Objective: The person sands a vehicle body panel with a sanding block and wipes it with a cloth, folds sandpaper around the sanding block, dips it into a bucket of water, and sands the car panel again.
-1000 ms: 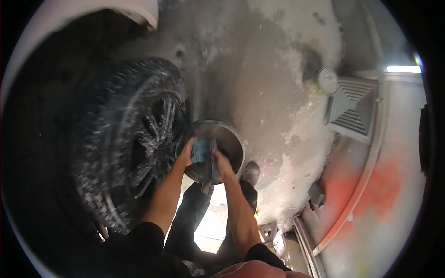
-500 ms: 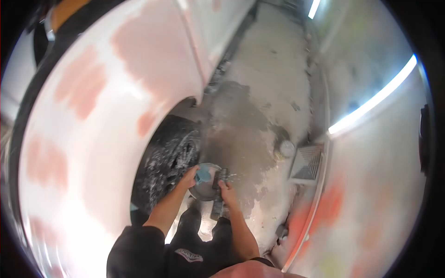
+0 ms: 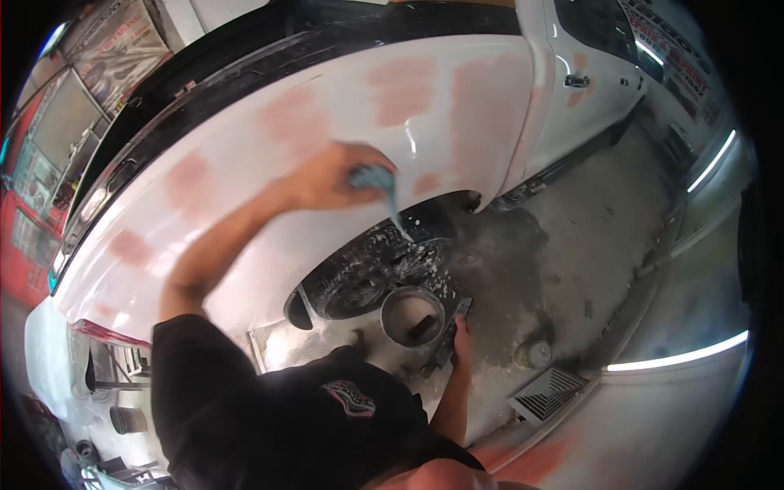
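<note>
My left hand [image 3: 331, 178] is raised in front of the white truck's side panel [image 3: 245, 196], closed round a wet blue-grey cloth [image 3: 374, 180]. Whitish water streams off the cloth toward the wheel [image 3: 367, 269]. Lower down, my right hand [image 3: 462, 343] grips a long dark block [image 3: 445, 349], which looks like a sanding block. It is held beside a round bucket [image 3: 386, 327] of cloudy water. A small dark block [image 3: 421, 328] shows inside the bucket.
Pinkish sanded patches [image 3: 400, 90] mark the panel. On the wet floor [image 3: 572, 245] stand a small round container [image 3: 539, 354] and a square vent grille [image 3: 547, 394]. Light tubes [image 3: 678, 353] run along the right wall. A dark bucket [image 3: 127, 420] sits at lower left.
My left hand has lifted the cloth from the bucket up to the panel, and water now falls from it. My right hand still holds the long block by the bucket. The view has swung left.
</note>
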Demonstrator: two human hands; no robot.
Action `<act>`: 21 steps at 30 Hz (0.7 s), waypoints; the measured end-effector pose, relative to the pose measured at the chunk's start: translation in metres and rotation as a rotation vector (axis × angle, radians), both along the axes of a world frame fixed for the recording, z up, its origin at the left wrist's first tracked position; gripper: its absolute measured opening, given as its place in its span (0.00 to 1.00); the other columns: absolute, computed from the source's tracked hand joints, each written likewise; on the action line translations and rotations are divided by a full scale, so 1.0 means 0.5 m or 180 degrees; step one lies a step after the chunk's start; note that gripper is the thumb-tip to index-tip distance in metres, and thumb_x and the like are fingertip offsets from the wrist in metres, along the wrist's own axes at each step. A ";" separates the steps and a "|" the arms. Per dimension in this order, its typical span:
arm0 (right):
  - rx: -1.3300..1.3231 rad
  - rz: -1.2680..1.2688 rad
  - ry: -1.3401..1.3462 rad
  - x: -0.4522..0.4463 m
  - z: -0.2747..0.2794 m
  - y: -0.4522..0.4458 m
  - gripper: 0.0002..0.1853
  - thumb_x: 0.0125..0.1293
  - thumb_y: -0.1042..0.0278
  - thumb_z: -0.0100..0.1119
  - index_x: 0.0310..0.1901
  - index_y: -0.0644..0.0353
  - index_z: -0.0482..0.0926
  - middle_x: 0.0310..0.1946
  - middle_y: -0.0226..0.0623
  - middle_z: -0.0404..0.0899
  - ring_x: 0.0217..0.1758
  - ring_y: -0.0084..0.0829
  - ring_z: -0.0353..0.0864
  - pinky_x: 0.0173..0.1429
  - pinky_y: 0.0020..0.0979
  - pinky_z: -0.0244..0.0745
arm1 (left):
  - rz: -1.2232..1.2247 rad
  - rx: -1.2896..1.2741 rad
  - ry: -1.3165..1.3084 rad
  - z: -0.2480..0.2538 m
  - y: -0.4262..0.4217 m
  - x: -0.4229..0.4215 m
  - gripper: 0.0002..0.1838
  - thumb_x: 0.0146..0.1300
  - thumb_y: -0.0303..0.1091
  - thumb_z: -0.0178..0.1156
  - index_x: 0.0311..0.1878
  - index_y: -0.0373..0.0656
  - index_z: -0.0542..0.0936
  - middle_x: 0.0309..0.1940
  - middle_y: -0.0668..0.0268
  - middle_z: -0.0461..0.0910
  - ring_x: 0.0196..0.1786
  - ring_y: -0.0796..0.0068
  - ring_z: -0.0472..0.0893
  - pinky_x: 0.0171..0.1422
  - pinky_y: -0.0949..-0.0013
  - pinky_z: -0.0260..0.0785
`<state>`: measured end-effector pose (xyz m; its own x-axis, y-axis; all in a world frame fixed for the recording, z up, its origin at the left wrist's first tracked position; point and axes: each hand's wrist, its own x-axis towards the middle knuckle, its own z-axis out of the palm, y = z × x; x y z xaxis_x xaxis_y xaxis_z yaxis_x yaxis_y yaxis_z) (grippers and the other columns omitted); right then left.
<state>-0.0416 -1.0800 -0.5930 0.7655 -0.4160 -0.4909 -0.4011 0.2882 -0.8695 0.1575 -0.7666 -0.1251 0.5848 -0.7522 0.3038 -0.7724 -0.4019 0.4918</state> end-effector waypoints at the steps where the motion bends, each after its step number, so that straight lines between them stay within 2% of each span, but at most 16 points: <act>1: -0.0038 0.0017 -0.0047 0.007 0.005 0.007 0.31 0.74 0.43 0.64 0.64 0.62 0.81 0.54 0.37 0.84 0.55 0.33 0.83 0.58 0.38 0.77 | 0.0024 0.0192 -0.0658 0.059 0.043 -0.008 0.21 0.60 0.25 0.74 0.58 0.43 0.85 0.47 0.60 0.86 0.49 0.61 0.86 0.52 0.61 0.81; 2: -0.0083 0.0028 -0.0085 0.018 0.011 0.012 0.30 0.74 0.43 0.64 0.63 0.63 0.81 0.52 0.37 0.84 0.54 0.32 0.83 0.58 0.37 0.77 | 0.0170 0.0266 -0.1088 0.095 0.085 -0.010 0.22 0.58 0.24 0.74 0.58 0.43 0.85 0.46 0.59 0.86 0.47 0.58 0.86 0.49 0.61 0.80; 3: -0.0127 0.0038 -0.0121 0.026 0.021 0.016 0.30 0.74 0.43 0.64 0.62 0.63 0.82 0.51 0.36 0.84 0.53 0.31 0.82 0.57 0.36 0.77 | 0.0509 0.0516 -0.1742 0.117 0.127 -0.011 0.24 0.55 0.27 0.77 0.57 0.43 0.86 0.46 0.60 0.86 0.49 0.57 0.85 0.54 0.58 0.78; 4: -0.0119 0.0064 -0.0158 0.032 0.027 0.017 0.29 0.74 0.44 0.65 0.62 0.63 0.82 0.50 0.35 0.84 0.52 0.31 0.82 0.57 0.36 0.77 | 0.0725 0.0962 -0.2495 0.141 0.175 -0.010 0.29 0.53 0.31 0.79 0.61 0.47 0.85 0.55 0.59 0.84 0.55 0.55 0.83 0.63 0.47 0.76; 6: -0.0087 0.0140 -0.0230 0.044 0.031 0.033 0.28 0.74 0.45 0.65 0.61 0.64 0.83 0.48 0.34 0.84 0.50 0.29 0.82 0.56 0.34 0.76 | 0.1189 0.1322 -0.3013 0.132 0.236 -0.017 0.35 0.53 0.37 0.80 0.67 0.50 0.81 0.68 0.57 0.77 0.66 0.52 0.78 0.74 0.37 0.68; 8: -0.0104 0.0113 -0.0357 0.069 0.037 0.066 0.27 0.74 0.47 0.65 0.60 0.64 0.84 0.46 0.32 0.84 0.48 0.28 0.81 0.55 0.33 0.76 | 0.1011 0.1593 -0.3069 0.086 0.276 0.021 0.39 0.53 0.40 0.79 0.71 0.52 0.79 0.77 0.56 0.68 0.75 0.49 0.71 0.82 0.34 0.59; 9: -0.0112 0.0090 -0.0396 0.075 0.041 0.083 0.26 0.74 0.47 0.65 0.59 0.64 0.84 0.45 0.31 0.84 0.47 0.27 0.81 0.54 0.33 0.76 | 0.0844 0.1725 -0.2854 0.086 0.281 0.036 0.36 0.54 0.39 0.78 0.69 0.51 0.80 0.77 0.56 0.69 0.77 0.50 0.69 0.86 0.35 0.52; 12: -0.0029 0.0228 -0.0261 0.065 0.080 0.120 0.26 0.75 0.49 0.65 0.61 0.65 0.83 0.48 0.33 0.85 0.49 0.28 0.81 0.55 0.32 0.75 | 0.0491 0.1830 -0.2635 0.115 0.260 0.085 0.33 0.63 0.43 0.73 0.72 0.48 0.79 0.78 0.53 0.67 0.80 0.46 0.66 0.87 0.34 0.48; 15: -0.0157 0.0241 -0.0234 0.079 0.142 0.196 0.32 0.75 0.44 0.61 0.64 0.68 0.81 0.61 0.48 0.84 0.64 0.42 0.81 0.69 0.40 0.71 | 0.0095 0.1739 -0.2772 0.144 0.237 0.172 0.30 0.61 0.38 0.74 0.67 0.44 0.82 0.77 0.55 0.69 0.77 0.49 0.70 0.86 0.40 0.54; 19: -0.0671 0.0396 -0.0569 0.133 0.204 0.287 0.35 0.75 0.42 0.60 0.68 0.67 0.78 0.65 0.50 0.82 0.68 0.47 0.79 0.72 0.41 0.69 | -0.0307 0.1232 -0.2599 0.148 0.223 0.228 0.28 0.56 0.33 0.76 0.62 0.43 0.84 0.74 0.56 0.73 0.78 0.53 0.70 0.83 0.47 0.63; 21: -0.0818 0.0423 -0.0938 0.157 0.267 0.331 0.37 0.75 0.40 0.60 0.70 0.66 0.76 0.67 0.50 0.80 0.70 0.49 0.77 0.74 0.41 0.67 | -0.0616 0.1314 -0.2772 0.144 0.292 0.191 0.28 0.54 0.33 0.76 0.60 0.42 0.85 0.73 0.56 0.75 0.78 0.52 0.70 0.82 0.47 0.64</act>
